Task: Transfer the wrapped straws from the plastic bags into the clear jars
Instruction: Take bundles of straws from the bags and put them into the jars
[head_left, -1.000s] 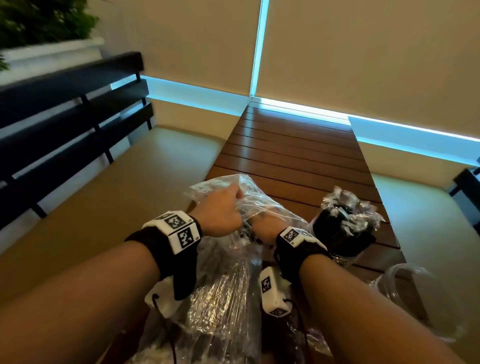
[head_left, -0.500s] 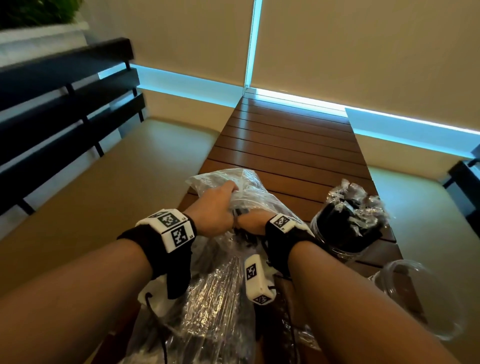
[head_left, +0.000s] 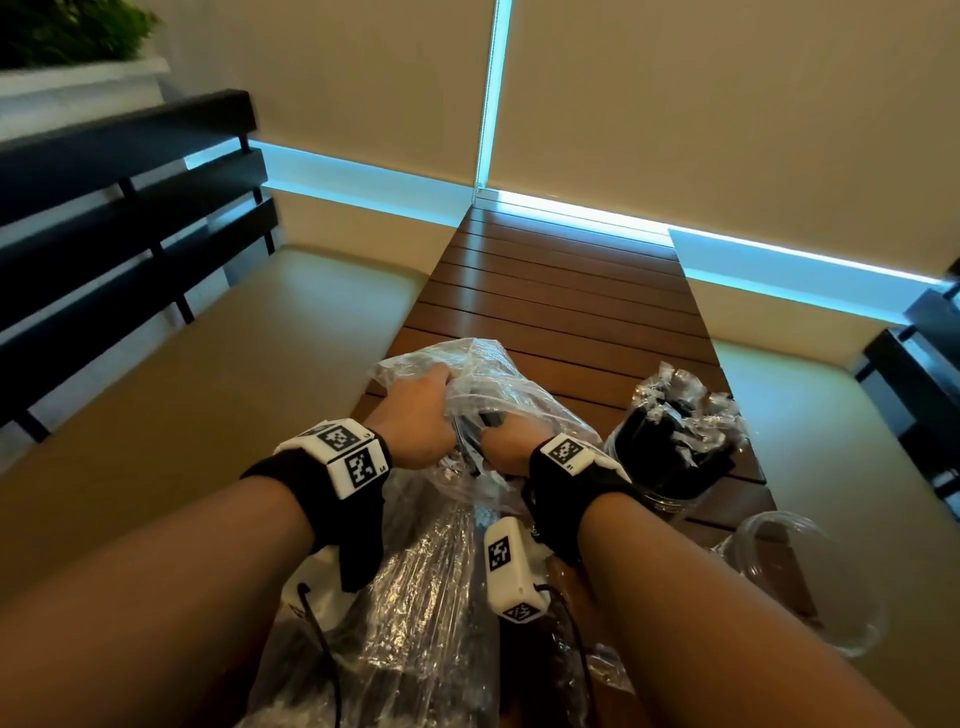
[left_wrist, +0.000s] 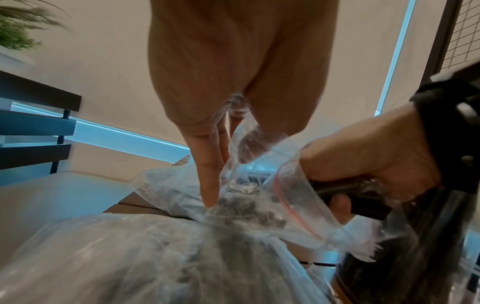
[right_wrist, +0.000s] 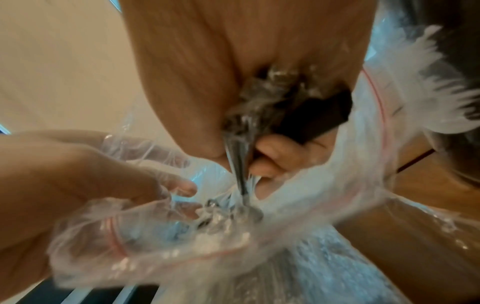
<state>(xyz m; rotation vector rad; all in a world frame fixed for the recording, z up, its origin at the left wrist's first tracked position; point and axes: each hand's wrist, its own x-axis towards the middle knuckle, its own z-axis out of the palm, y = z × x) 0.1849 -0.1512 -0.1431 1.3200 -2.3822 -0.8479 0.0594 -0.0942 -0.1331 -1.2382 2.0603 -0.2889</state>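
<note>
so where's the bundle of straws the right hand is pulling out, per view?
Head: bundle of straws centre, between the hands.
Left wrist: bundle right, in the right hand.
Right wrist: bundle upper centre.
Shared landmark: the plastic bag with its red zip line.

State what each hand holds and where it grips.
Left hand holds the plastic bag at its open mouth edge. Right hand grips a bundle of wrapped straws inside the bag's mouth.

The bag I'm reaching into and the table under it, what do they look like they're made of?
The bag looks like thin clear plastic film: see-through, crinkled, glossy, with a red zip line at the mouth. The table looks like dark brown wood slats with a smooth, slightly shiny finish; it could be a wood-look composite.
</note>
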